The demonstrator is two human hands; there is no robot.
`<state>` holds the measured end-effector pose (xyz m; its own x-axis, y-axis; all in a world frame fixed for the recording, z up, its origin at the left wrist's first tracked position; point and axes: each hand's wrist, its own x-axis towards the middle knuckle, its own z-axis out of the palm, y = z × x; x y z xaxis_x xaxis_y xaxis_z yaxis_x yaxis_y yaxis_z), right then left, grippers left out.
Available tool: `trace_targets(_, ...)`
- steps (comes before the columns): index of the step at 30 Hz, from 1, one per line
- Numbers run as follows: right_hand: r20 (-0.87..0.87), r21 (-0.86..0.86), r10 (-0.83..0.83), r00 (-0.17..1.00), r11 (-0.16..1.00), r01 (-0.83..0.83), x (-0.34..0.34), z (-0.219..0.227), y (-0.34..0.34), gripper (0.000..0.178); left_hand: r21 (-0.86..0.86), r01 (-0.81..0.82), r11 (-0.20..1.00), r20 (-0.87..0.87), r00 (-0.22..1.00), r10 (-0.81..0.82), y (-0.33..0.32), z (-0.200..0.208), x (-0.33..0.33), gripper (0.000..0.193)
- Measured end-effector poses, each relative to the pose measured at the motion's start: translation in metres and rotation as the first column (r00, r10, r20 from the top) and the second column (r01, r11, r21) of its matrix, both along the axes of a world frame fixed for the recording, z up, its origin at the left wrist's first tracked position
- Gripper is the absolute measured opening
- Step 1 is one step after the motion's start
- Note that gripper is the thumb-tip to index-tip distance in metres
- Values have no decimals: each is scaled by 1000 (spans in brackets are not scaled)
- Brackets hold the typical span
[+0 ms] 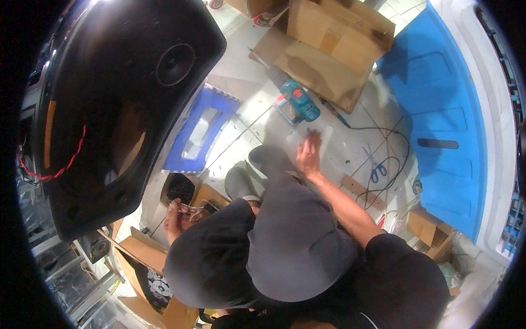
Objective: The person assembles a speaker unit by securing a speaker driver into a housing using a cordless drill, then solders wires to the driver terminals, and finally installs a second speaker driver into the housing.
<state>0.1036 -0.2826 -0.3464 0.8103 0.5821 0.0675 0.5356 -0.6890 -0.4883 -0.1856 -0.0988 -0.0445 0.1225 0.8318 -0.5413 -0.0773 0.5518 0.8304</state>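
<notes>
My left hand [176, 220] is closed round a thin whitish wire [192, 208], beside my left knee. Just beyond it sits a small dark open box [179, 189]. Over the tiled floor my right hand [310, 156] is held out with its fingers apart, slightly blurred, and nothing shows in it. A teal cordless drill [300, 102] with a long bit lies a little beyond that hand, not touched by it. To the far left stands a large black speaker cabinet [181, 35] with a wide round opening and a twisted red wire [74, 159] hanging at it.
A blue plastic stool [178, 153] stands beside the cabinet. Cardboard boxes [342, 24] lie ahead, and another box [139, 249] at lower left holds round metal parts. Blue-handled scissors [378, 172] and a black cable [408, 145] are on the floor, near a large blue panel [444, 109].
</notes>
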Motion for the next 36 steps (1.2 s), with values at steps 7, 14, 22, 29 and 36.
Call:
trace_targets(7, -230, 298, 302, 925, 927, -228, 12, 22, -8, 60, -29, -73, 997, 17, 997, 73, -3, 5, 1, 30)
trace_targets(14, -31, -60, 132, 991, 989, -134, 25, 9, -2, 56, -15, -113, 994, 40, 993, 113, -12, 20, 27, 25)
trace_targets(22, -140, 203, 378, 915, 916, -347, 21, 29, 21, 41, 13, -168, 986, 209, 965, 161, -18, 4, 20, 17)
trace_targets(29, -295, 338, 297, 908, 921, -192, 30, 58, 21, 35, 160, -214, 964, 174, 967, 186, -16, -8, 8, 22)
trace_targets(36, -438, 405, 318, 841, 905, -131, 35, 107, 41, 32, 191, -278, 941, -101, 948, 301, -11, -63, -20, 24)
